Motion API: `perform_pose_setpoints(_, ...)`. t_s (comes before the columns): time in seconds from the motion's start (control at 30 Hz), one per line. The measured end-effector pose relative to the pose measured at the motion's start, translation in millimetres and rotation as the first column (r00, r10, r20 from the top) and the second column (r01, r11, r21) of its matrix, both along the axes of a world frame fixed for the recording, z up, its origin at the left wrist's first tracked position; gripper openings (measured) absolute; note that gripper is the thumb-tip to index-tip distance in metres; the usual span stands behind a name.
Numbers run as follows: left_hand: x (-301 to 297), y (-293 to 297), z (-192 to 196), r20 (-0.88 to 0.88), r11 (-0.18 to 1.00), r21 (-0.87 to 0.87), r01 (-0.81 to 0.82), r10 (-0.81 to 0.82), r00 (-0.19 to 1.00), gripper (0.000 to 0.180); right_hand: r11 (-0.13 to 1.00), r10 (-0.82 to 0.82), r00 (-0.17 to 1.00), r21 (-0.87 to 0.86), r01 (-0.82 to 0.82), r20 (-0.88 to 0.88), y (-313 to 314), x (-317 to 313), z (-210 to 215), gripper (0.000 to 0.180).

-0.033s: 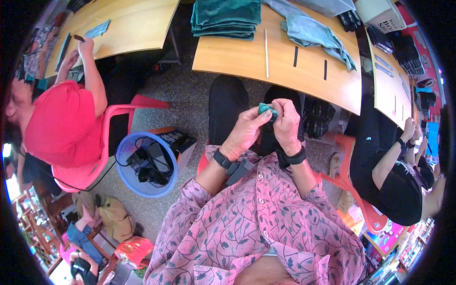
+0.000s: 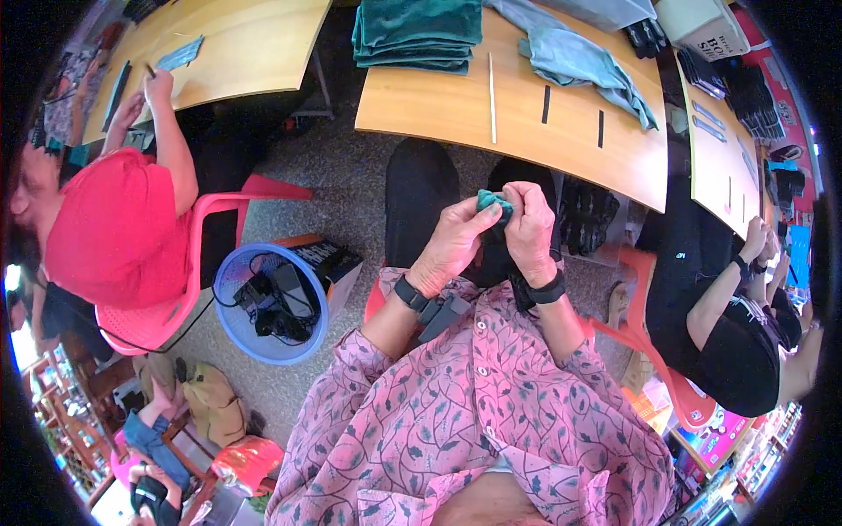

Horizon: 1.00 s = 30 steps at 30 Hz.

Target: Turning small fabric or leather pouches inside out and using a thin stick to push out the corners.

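Observation:
A small bunched piece of green cloth (image 2: 488,202) is pinched between my two hands, above my lap. My left hand (image 2: 454,235) grips it from one side, thumb pressed on top. The fingers of my right hand (image 2: 530,230) are curled closed on its other side. Most of the cloth is hidden by my fingers. Beyond my knees stands a wooden table (image 2: 421,110). On it lie a stack of folded green cloths (image 2: 417,35), a thin white strip (image 2: 492,98), two short black strips (image 2: 545,104) and a crumpled grey-blue garment (image 2: 583,61).
A blue basket (image 2: 226,329) holding black devices and cables stands on the floor to my left, by a dark box (image 2: 329,260). Beyond it, a person in red (image 2: 118,232) sits on a pink chair (image 2: 197,237). On my right, a person in black (image 2: 737,351) sits at another table (image 2: 710,171).
My hands and the green cloth stay where they were. At the left table, the dark object in the other person's hand has tilted slightly.

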<state>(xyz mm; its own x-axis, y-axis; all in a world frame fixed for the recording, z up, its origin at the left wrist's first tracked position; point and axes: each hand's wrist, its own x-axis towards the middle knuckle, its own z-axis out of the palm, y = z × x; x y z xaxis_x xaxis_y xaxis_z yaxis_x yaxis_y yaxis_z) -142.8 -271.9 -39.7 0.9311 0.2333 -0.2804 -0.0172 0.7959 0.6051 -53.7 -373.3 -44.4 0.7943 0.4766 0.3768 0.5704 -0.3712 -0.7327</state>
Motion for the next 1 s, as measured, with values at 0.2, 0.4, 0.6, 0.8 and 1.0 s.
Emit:
perform_pose_setpoints(0.2, -2.2, -0.8, -18.5, -0.119, 0.998, 0.065, 0.002, 0.006, 0.993, 0.017, 1.0, -0.002, 1.0, -0.017, 0.002, 0.03, 2.3, -0.1, -3.7, 0.004)
perform_pose_setpoints(0.4, -2.1, -2.7, -13.3, -0.106, 1.0, -0.016, -0.007, 0.005, 0.994, 0.021, 0.999, -0.033, 0.998, -0.032, 0.035, 0.059, 1.7, 1.4, -0.9, 0.005)
perform_pose_setpoints(0.6, -4.5, -2.0, -0.5, -0.015, 0.961, -0.272, 0.06, -0.066, 0.998, 0.028, 0.992, 0.015, 0.999, -0.129, -0.009, 0.044, -0.9, 3.0, -4.5, 0.019)
perform_pose_setpoints(0.8, -2.6, -7.5, -9.4, 0.037, 0.984, -0.159, 0.08, -0.076, 0.996, 0.038, 0.98, -0.001, 0.999, -0.199, -0.008, -0.046, -1.6, 8.8, -3.7, 0.029)
perform_pose_setpoints(1.0, -2.1, -1.5, -11.8, 0.131, 0.938, -0.328, 0.113, -0.073, 0.989, 0.042, 0.998, 0.0, 0.989, -0.059, -0.01, -0.151, 0.3, 11.2, -11.8, 0.02)
